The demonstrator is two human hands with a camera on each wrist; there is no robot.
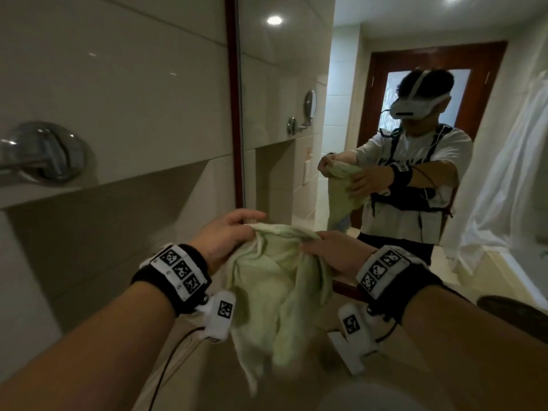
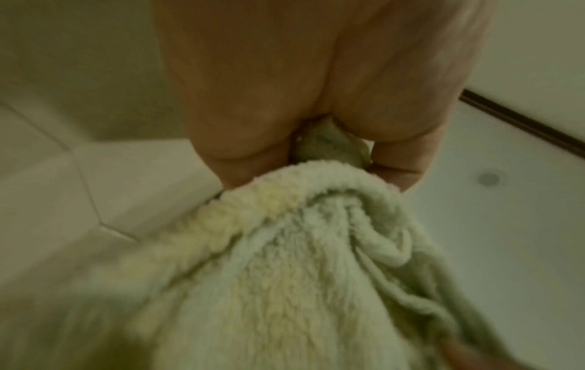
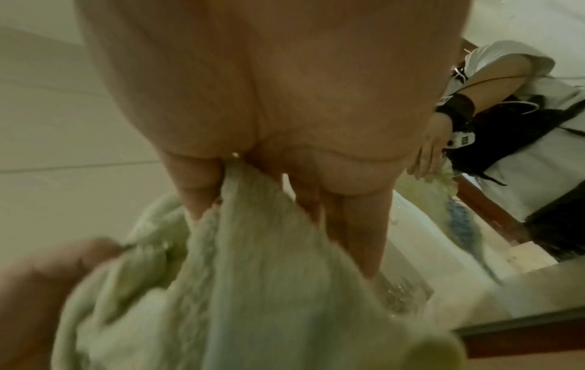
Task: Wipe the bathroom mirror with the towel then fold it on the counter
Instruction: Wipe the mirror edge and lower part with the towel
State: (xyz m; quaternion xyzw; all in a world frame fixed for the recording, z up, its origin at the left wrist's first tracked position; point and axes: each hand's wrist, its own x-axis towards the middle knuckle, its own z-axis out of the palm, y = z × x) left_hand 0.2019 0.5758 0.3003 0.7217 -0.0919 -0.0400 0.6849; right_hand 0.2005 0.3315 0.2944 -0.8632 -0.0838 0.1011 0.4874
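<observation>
Towel (image 1: 278,280): pale green terry, held up in the air in front of the mirror (image 1: 296,84), not touching the glass and not on the counter (image 1: 314,378).

- Left hand (image 1: 225,235): thumb and fingers pinched on the top edge at the left end. Left wrist view confirms cloth clamped between curled fingers (image 2: 240,155).
- Right hand (image 1: 335,253): pinching the top edge close beside the left hand; right wrist view shows a fold of towel caught between the fingers (image 3: 196,180), the other fingers lying straighter along the cloth.
- Towel hangs bunched and crumpled below both hands, lower end loose over the counter, blurred there. No clean fold lines visible.
- Reflection shows the same: both hands on the upper edge, rest dangling.

Progress, my read:
- Can't tell from these frames whether the mirror wipe is done. No streaks or wet marks readable on the glass.
- The two-hand grip on one edge looks more like spreading the towel out for folding than wiping, so likely the wipe stage is over. That's a judgement, not confirmed.
- Folding not done: towel unfolded, off the counter.
- Left: spread along the edge, lay down, fold, leave it on the counter.
</observation>
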